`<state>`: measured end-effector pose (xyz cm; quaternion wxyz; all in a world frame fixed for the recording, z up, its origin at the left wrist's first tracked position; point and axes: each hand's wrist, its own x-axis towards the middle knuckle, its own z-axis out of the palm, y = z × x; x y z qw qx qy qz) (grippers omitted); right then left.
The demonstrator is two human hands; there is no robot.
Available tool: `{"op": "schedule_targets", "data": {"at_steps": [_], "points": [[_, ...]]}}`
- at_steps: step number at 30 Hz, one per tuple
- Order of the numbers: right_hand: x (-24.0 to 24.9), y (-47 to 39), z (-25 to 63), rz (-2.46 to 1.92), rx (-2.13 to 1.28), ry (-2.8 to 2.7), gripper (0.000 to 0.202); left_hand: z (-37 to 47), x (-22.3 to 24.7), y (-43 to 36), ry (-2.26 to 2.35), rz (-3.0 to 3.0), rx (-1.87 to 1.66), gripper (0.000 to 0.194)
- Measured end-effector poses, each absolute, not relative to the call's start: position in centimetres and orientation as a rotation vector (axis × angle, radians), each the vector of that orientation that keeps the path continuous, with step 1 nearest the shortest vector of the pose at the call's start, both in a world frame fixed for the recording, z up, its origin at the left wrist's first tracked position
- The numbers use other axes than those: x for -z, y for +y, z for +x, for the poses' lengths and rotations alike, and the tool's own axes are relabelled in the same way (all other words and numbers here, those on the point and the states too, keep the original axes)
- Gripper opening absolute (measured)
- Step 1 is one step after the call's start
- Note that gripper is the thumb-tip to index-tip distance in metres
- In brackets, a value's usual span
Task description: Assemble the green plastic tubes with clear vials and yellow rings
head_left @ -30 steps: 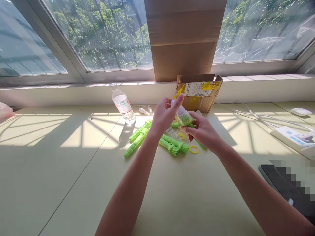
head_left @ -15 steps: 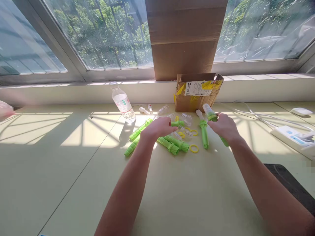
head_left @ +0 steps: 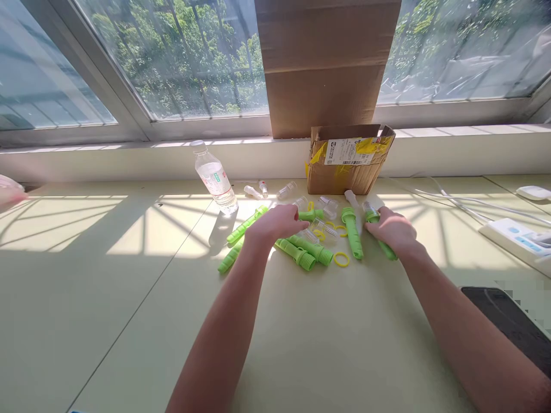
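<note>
My right hand [head_left: 394, 231] is closed around a green plastic tube [head_left: 388, 250] with a clear ribbed cap [head_left: 369, 209] at its far end; the tube is low at the table. Just left of it lies another green tube [head_left: 353, 234], a white stick-like piece [head_left: 352, 199] beside its top. My left hand [head_left: 278, 222] is closed over the pile, and whatever its fingers grip is hidden. Around that hand are several green threaded tubes [head_left: 316, 252], clear caps [head_left: 329, 205] and yellow rings [head_left: 341, 260]. One green threaded end [head_left: 311, 215] shows just beyond its fingers.
A water bottle [head_left: 216, 179] stands at the back left. An open cardboard box [head_left: 340, 178] is against the wall. To the right are a power strip [head_left: 514, 240] with cables, a white device [head_left: 534, 193] and a dark phone-like slab [head_left: 501, 315]. Another person's blurred hand [head_left: 11, 192] appears far left.
My right hand has lowered the capped tube, its clear cap dropping toward the table. The tube beside it has shifted and tilted left. My left hand stays in place.
</note>
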<state>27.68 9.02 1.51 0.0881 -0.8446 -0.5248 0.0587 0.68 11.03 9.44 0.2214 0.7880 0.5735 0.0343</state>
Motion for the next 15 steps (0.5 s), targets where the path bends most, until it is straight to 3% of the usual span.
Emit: {"op": "schedule_targets", "data": {"at_steps": [6, 15], "points": [[-3.0, 8.7, 27.0, -2.579, -0.250, -1.658, 0.040, 1.1, -9.5, 10.8, 1.606, 2.195, -0.032, 0.036], [-5.8, 8.2, 25.4, -2.399, -0.071, -1.675, 0.051, 1.8, -9.5, 10.4, 1.614, 2.256, 0.102, 0.034]]}}
